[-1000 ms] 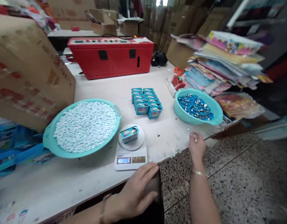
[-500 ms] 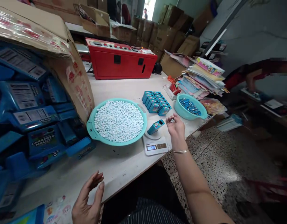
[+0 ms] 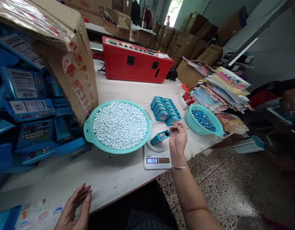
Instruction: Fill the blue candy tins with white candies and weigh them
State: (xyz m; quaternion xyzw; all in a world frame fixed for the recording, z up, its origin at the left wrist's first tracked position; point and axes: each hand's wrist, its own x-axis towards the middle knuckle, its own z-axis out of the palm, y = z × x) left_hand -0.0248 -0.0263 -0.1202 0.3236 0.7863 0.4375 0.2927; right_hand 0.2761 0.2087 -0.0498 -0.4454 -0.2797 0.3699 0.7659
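Note:
My right hand [image 3: 178,136] is palm up with its fingers curled together around a few small white candies, mostly hidden by the fingers. Just left of it, a blue candy box [image 3: 160,137] with a dark round opening in its top stands tilted on a white digital scale [image 3: 157,162]. The lit display appears to read 58.5. My left hand [image 3: 75,207] hovers over the table's front edge, fingers apart, holding nothing. Between the scale and the cardboard carton is a turquoise basin [image 3: 90,132] full of white candies [image 3: 121,126].
Blue candy boxes [image 3: 165,110] stand in rows behind the scale. A smaller turquoise bowl [image 3: 197,127] holds shiny blue pieces. On the left, a cardboard carton [image 3: 77,76] overflows with blue packages. A red machine [image 3: 138,64] and piled papers [image 3: 219,89] are farther back. Another person works far right.
The view has shifted. My right hand has come closer to the box opening, and its fingers have closed more. The scale's reading has risen from about 57.5 to 58.5. My left hand stays open.

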